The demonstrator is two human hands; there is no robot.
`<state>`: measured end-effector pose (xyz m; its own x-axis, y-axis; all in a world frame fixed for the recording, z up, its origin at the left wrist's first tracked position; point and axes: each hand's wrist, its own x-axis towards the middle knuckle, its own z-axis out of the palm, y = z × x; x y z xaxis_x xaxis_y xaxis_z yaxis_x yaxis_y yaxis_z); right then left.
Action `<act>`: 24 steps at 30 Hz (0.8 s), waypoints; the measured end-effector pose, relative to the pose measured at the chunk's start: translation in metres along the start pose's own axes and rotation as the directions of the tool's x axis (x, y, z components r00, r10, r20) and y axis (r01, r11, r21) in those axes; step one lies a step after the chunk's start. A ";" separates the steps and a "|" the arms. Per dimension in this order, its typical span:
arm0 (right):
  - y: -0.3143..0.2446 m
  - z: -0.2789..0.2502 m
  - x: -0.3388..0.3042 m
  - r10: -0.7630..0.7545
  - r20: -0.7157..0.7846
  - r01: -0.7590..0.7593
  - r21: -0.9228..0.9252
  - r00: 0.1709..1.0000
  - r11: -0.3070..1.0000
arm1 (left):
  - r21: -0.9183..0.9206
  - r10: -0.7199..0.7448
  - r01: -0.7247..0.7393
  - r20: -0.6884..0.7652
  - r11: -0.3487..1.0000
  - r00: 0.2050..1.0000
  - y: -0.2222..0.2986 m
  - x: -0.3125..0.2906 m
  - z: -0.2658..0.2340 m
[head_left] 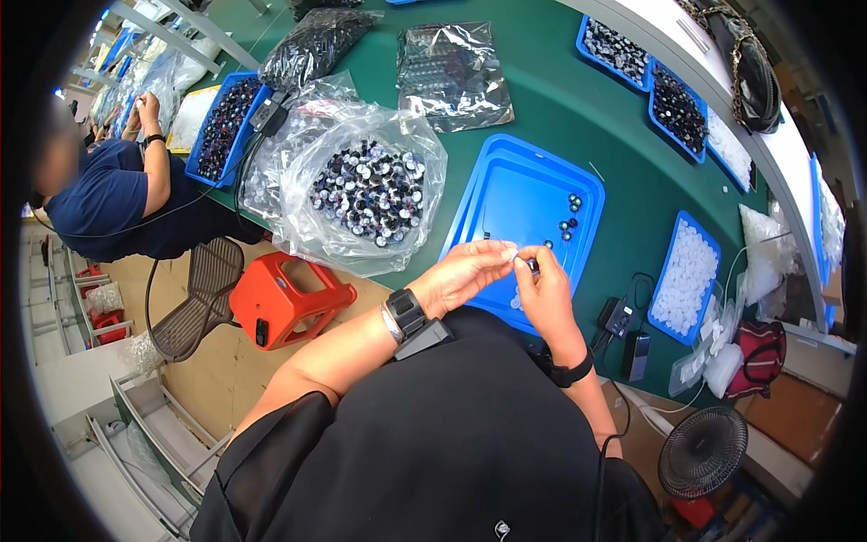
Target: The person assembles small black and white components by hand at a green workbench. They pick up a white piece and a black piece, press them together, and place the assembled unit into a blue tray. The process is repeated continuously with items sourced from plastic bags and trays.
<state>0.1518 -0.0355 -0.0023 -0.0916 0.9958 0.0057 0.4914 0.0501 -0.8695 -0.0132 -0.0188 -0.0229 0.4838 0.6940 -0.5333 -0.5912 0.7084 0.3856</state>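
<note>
My left hand [462,273] and my right hand [547,296] meet over the near side of a blue tray [515,194]. Pinched in the left fingertips is a small whitish piece [511,255], too small to name. My right fingers are closed on a small dark round piece [533,266], close against the whitish one. Whether the two pieces are joined cannot be made out. Several shiny dark round pieces [566,225] lie along the tray's right side. A few small whitish pieces [516,300] show below my hands. Another blue tray sits underneath.
Left of the tray stands an open clear bag [421,149] of dark-and-white round pieces. A blue bin [685,280] of white pieces is at right, near a black adapter [616,316]. A red stool [280,298] and a seated co-worker [113,194] are at left; a fan [703,452] stands lower right.
</note>
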 end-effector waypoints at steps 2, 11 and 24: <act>0.001 0.000 0.000 0.072 0.031 -0.076 0.134 0.997 0.988 | 0.015 0.029 -0.028 -0.023 0.999 0.999 0.003 -0.003 0.004; -0.011 -0.005 0.002 0.109 0.145 -0.139 0.216 0.983 0.967 | 0.330 0.112 -0.113 0.021 0.937 0.993 0.002 -0.005 0.010; 0.002 -0.008 0.013 0.222 0.224 -0.287 0.319 0.949 0.903 | 0.816 0.283 -0.292 0.165 0.499 0.945 0.014 -0.004 0.027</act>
<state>0.1586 -0.0216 -0.0004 -0.1724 0.9388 -0.2983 0.1939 -0.2645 -0.9447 -0.0059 -0.0084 0.0047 0.3962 0.8773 -0.2709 0.0907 0.2562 0.9624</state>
